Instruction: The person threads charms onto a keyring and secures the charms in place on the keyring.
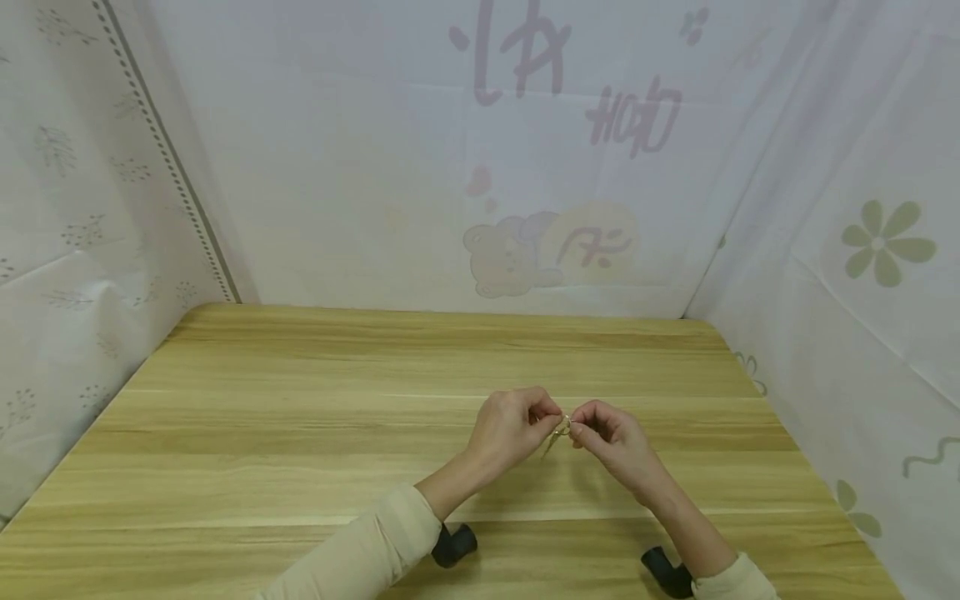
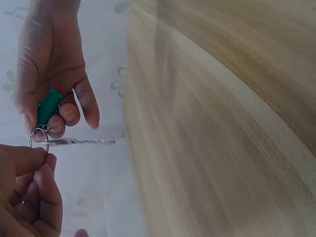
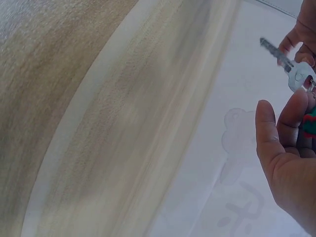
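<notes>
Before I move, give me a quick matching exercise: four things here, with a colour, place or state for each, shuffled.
1. Key
2. Charm
3. Key ring
4. Tabletop

A. Pinched by the left hand
B. Wood-grained, below both hands
C. Green and red, in the right hand
D. Silvery, its blade sticking out

Pairs: 1-D, 2-C, 3-A, 4-B

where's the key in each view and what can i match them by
Head: the key is between the left hand and right hand, right of centre, below mid-height.
Left wrist: key left of centre, just below mid-height, pointing right from the ring.
Right wrist: key at upper right, tip toward upper left.
Shared landmark: the wooden table.
</notes>
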A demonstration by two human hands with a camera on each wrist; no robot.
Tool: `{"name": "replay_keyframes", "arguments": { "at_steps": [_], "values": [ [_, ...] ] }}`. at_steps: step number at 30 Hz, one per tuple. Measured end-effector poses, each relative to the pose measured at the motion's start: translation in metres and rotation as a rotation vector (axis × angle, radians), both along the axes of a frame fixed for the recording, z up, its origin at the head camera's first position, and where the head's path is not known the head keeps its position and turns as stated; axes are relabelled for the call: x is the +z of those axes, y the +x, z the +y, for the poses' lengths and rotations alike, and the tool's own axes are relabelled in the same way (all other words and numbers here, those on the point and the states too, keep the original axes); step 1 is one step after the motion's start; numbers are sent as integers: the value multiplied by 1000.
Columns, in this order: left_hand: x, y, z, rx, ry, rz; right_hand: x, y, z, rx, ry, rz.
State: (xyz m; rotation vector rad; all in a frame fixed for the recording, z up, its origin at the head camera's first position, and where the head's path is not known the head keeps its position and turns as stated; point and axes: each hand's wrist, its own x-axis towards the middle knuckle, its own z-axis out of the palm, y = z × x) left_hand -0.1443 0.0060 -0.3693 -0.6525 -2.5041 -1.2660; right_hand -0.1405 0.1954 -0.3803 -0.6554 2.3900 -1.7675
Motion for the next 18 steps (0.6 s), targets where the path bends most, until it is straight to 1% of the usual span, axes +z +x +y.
{"name": "replay_keyframes", "arguments": {
  "at_steps": [6,8,9,10,12,15,18],
  "values": [
    [1,0,0,0,72,-146,1,0,0,-5,7,-6],
    [1,0,0,-11,75,-166,1,1,0,-11,13,-13],
    [1,0,1,-20,65,-159,1,1,1,-14,16,-15],
    [1,0,1,-29,46,-138,1,1,1,-16,20,-16],
    [0,0,1,-40,-6,-55,1,0,1,-17,19,-14],
    [0,-1,2,-29,-83,118,1,0,1,-15,25,1],
    [0,-2,3,1,-112,261,2,-1,0,-9,30,15]
  ]
}}
